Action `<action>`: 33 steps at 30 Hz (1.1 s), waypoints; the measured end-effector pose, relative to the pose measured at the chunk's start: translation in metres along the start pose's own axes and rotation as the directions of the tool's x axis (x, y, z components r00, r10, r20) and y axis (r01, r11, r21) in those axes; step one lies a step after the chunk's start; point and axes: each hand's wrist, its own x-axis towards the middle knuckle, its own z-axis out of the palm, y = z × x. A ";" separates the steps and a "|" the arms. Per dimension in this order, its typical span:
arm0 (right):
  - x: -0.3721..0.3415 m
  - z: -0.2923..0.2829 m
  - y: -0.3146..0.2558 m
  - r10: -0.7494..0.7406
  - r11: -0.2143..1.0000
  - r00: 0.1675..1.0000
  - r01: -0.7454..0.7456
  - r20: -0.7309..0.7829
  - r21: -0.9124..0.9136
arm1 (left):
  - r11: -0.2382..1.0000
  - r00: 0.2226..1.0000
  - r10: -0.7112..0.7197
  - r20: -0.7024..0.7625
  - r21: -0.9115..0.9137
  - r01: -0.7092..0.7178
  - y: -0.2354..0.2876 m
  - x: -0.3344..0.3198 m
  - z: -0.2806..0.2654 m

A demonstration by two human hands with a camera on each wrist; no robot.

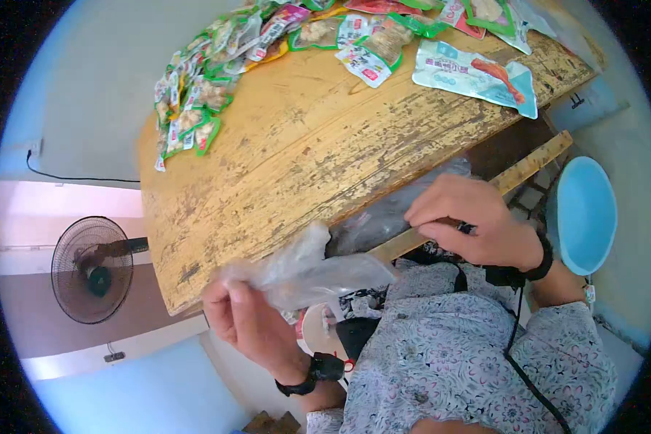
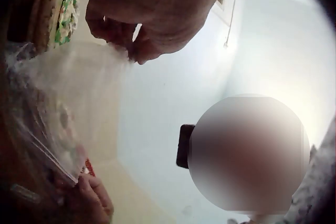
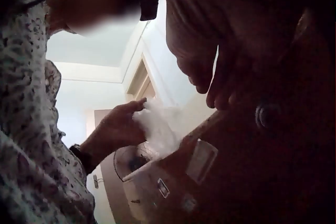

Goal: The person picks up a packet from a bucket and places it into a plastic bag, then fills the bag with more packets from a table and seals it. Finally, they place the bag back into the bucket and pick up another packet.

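Note:
My left hand (image 1: 249,322) pinches a thin clear plastic bag (image 1: 318,278) between thumb and fingers, just off the table's front edge. The bag hangs loose and crumpled toward the right, and in the left wrist view it spreads as a hazy sheet below the left hand (image 2: 152,14). Over the open drawer (image 1: 532,163) is my right hand (image 1: 477,217), its fingers loosely bent and nothing showing between them. More clear plastic (image 1: 383,217) lies in the drawer beside the right fingertips. In the right wrist view the right hand (image 3: 226,40) is dark, fingers pointing down.
Many small sealed food packets (image 1: 210,94) are heaped along the far and left sides of the worn wooden table (image 1: 289,152). A larger pale-blue packet (image 1: 477,76) lies near the right edge. A blue basin (image 1: 586,217) stands at right, a fan (image 1: 92,270) at left.

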 end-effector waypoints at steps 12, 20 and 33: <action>0.081 0.018 -0.048 0.306 0.705 0.904 -0.425 0.298 0.568 | 0.964 0.999 0.047 -0.026 -0.260 -0.052 0.027 0.031 0.029; 0.130 0.020 -0.022 0.156 0.924 0.969 -0.212 0.192 0.319 | 0.984 0.980 0.164 0.111 -0.094 -0.154 0.014 0.043 0.010; 0.165 0.037 0.002 -0.319 0.913 0.923 0.361 0.216 -0.193 | 0.937 0.968 0.210 0.140 0.254 -0.240 0.028 0.063 -0.001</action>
